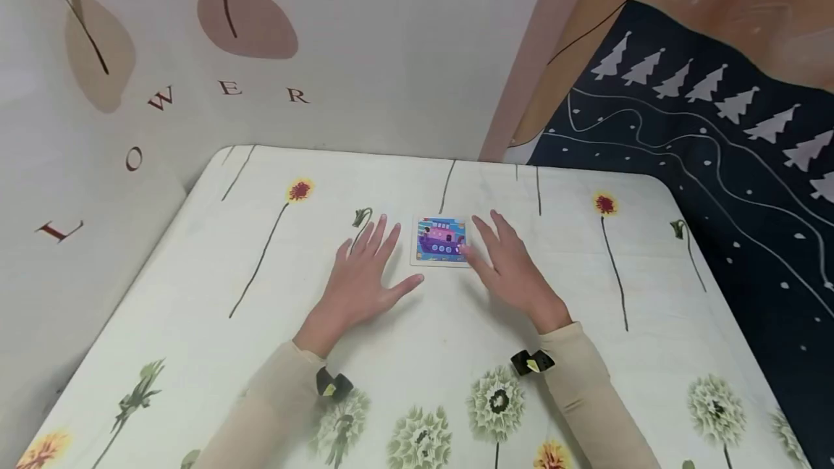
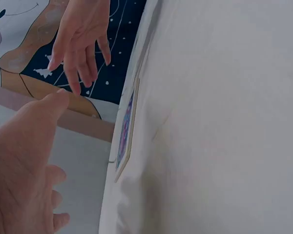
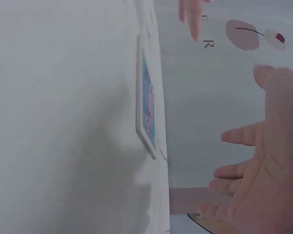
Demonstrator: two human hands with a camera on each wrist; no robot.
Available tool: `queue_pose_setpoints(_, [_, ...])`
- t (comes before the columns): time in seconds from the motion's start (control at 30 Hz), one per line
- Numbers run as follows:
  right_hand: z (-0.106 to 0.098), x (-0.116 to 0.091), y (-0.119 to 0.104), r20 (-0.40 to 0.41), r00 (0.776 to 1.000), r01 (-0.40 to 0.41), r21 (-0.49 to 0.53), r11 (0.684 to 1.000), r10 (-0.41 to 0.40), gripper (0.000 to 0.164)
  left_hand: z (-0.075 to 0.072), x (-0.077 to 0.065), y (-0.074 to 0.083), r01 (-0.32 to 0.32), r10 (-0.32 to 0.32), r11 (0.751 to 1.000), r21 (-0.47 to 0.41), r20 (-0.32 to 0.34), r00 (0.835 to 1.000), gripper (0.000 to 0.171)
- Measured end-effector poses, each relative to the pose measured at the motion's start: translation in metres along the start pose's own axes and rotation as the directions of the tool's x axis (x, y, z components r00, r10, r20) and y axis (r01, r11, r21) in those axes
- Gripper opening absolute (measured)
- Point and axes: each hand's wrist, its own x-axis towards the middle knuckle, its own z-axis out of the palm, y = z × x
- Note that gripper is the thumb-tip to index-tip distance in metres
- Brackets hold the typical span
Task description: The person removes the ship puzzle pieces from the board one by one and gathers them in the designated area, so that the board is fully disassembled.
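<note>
A flat, white-bordered picture board [image 1: 441,241] lies on the table, showing a pink and purple ship on blue. In both wrist views it appears edge-on, as a thin slab on the cloth. My left hand [image 1: 365,277] is held to its left with fingers spread and thumb pointing toward it. On the other side, my right hand [image 1: 515,266] has its fingers extended, the thumb overlapping the board's right edge in the head view. Both wrist views show the hands raised off the cloth, apart from the board. Neither hand holds anything.
The table [image 1: 417,339] has a white cloth printed with flowers and stems. A pale wall hanging [image 1: 404,56] with letters stands behind it. At the right hangs a dark cloth [image 1: 651,114] with white trees. Black straps with small devices [image 1: 533,362] sit at the wrists.
</note>
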Motion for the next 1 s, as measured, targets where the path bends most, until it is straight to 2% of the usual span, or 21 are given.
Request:
queue_pose_setpoints(0.1, [0.0, 0.015, -0.002, -0.073, 0.997, 0.008, 0.104, 0.995, 0.0, 0.065, 0.004, 0.012, 0.003, -0.008, 0.007, 0.997, -0.071, -0.025, 1.0, 0.085])
queue_pose_setpoints(0.23, [0.006, 0.036, 0.0, -0.149, 0.989, 0.014, 0.247, 0.969, 0.023, 0.053, 0.015, 0.024, 0.006, -0.007, -0.004, 0.982, -0.19, -0.058, 0.998, 0.051])
queue_pose_setpoints(0.33, [0.012, 0.052, 0.003, -0.158, 0.987, 0.014, 0.347, 0.938, 0.044, 0.043, 0.025, 0.032, 0.007, 0.001, -0.024, 0.953, -0.303, -0.073, 0.997, 0.029])
queue_pose_setpoints(0.43, [0.019, 0.066, 0.005, -0.135, 0.989, 0.006, 0.4, 0.917, 0.053, 0.035, 0.035, 0.038, 0.006, -0.007, -0.033, 0.916, -0.401, -0.093, 0.995, 0.022])
queue_pose_setpoints(0.5, [0.024, 0.073, 0.007, -0.105, 0.992, -0.019, 0.411, 0.911, 0.069, 0.032, 0.041, 0.04, 0.005, -0.021, -0.027, 0.895, -0.446, -0.102, 0.994, 0.02])
queue_pose_setpoints(0.73, [0.045, 0.091, 0.011, 0.023, 0.996, -0.086, 0.402, 0.912, 0.084, 0.028, 0.054, 0.041, -0.002, -0.064, -0.024, 0.865, -0.498, -0.169, 0.985, 0.012])
queue_pose_setpoints(0.87, [0.053, 0.099, 0.011, 0.03, 0.997, -0.078, 0.374, 0.924, 0.072, 0.026, 0.057, 0.04, -0.004, -0.072, -0.033, 0.859, -0.507, -0.195, 0.98, 0.009])
queue_pose_setpoints(1.0, [0.05, 0.107, 0.009, -0.002, 0.999, -0.035, 0.29, 0.956, 0.038, 0.025, 0.056, 0.046, -0.007, -0.103, -0.01, 0.858, -0.504, -0.217, 0.976, 0.009])
